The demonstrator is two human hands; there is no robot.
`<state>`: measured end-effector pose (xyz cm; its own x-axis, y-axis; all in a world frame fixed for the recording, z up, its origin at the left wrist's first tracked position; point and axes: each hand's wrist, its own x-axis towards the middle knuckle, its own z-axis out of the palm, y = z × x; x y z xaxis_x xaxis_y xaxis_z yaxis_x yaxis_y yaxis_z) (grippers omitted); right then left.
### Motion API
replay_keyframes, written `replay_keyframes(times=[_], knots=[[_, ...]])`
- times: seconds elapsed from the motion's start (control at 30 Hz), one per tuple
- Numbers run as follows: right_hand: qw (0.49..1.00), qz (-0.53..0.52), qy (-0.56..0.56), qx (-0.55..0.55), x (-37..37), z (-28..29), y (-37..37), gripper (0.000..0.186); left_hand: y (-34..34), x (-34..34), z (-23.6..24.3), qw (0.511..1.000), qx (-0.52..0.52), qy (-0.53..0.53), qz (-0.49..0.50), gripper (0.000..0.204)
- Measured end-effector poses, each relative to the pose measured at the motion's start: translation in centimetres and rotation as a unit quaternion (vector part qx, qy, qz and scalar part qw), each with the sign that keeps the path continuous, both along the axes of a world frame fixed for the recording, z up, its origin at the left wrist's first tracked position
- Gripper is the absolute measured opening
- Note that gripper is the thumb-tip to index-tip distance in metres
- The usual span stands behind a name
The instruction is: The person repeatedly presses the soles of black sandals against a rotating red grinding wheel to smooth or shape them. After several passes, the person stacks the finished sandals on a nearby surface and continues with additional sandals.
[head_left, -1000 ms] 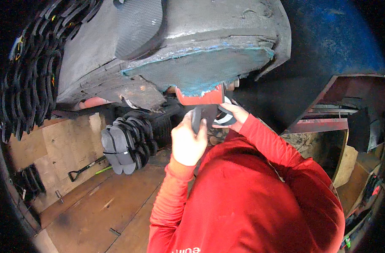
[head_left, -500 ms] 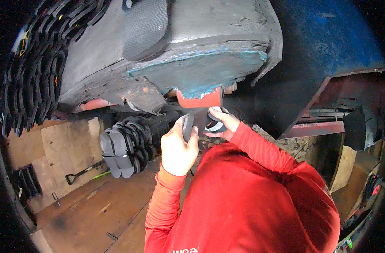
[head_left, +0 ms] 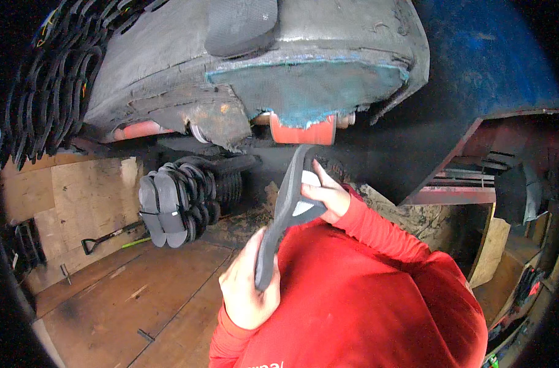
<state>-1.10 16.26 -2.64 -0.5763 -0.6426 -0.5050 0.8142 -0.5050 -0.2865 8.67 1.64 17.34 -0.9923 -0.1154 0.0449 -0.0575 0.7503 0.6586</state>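
Note:
A dark grey slide sandal [head_left: 284, 205] with a pale inner strap is held edge-on in front of my chest. My left hand [head_left: 246, 291] grips its lower end, fingers and thumb on either side of the sole. At the upper end my right hand [head_left: 330, 197] is closed round the strap side, with fingers over the pale lining. Just above the sandal's upper tip shows a red-orange belt [head_left: 304, 132], apart from it. A frayed blue-green cloth flap [head_left: 316, 92] hangs over the belt's upper part.
Another grey sandal [head_left: 243, 27] lies on the worn grey cover [head_left: 163, 49] above. Dark soles [head_left: 59, 86] are stacked at the far left. Several slide sandals [head_left: 169, 205] hang in a bunch below. A blue panel [head_left: 482, 55] stands to the right over a wooden floor [head_left: 126, 306].
The sandal has come down from the belt towards my chest and now shows its full edge. My left hand has moved lower, to its bottom end. The view has shifted a little.

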Motion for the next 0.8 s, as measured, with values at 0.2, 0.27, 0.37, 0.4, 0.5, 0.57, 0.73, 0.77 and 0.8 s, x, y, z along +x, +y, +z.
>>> replay_keyframes(times=[0.2, 0.27, 0.37, 0.4, 0.5, 0.57, 0.73, 0.77, 0.8], knots=[[0.999, -0.032, 0.043, -0.01, -3.0, -1.6, 0.2, 0.038, 0.9, -5.6, -4.7, 0.999, 0.027, -0.007, -0.03, 0.057], [0.997, -0.037, 0.071, -0.007, -3.0, -2.0, 0.5, 0.034, 0.7, -4.7, -5.8, 0.999, 0.032, -0.006, -0.017, 0.05], [0.993, -0.019, 0.119, -0.001, -1.4, -2.0, 0.5, 0.028, -0.2, 0.0, -5.7, 0.999, 0.041, -0.03, -0.002, 0.054], [0.991, -0.011, 0.135, 0.008, -0.8, -1.9, 0.5, 0.026, -0.6, 1.6, -5.8, 0.998, 0.047, -0.043, 0.007, 0.053], [0.987, -0.017, 0.16, 0.01, 0.4, -1.9, 0.3, 0.066, -1.7, 5.6, -7.3, 0.995, 0.079, -0.059, 0.017, 0.051], [0.976, -0.016, 0.21, 0.061, 0.8, -2.5, 0.2, 0.087, -2.3, 7.3, -9.2, 0.995, 0.07, -0.058, 0.029, 0.052], [0.854, 0.049, 0.433, 0.285, 0.6, -4.9, 0.6, 0.108, -3.4, 3.3, -13.9, 0.975, 0.22, -0.025, 0.002, 0.065], [0.814, 0.042, 0.504, 0.286, 0.6, -5.2, 0.7, 0.107, -3.1, 1.0, -15.0, 0.961, 0.272, -0.023, 0.035, 0.07], [0.772, 0.027, 0.562, 0.294, 0.5, -5.4, 0.6, 0.107, -2.8, -1.4, -15.7, 0.952, 0.298, -0.045, 0.051, 0.073]])
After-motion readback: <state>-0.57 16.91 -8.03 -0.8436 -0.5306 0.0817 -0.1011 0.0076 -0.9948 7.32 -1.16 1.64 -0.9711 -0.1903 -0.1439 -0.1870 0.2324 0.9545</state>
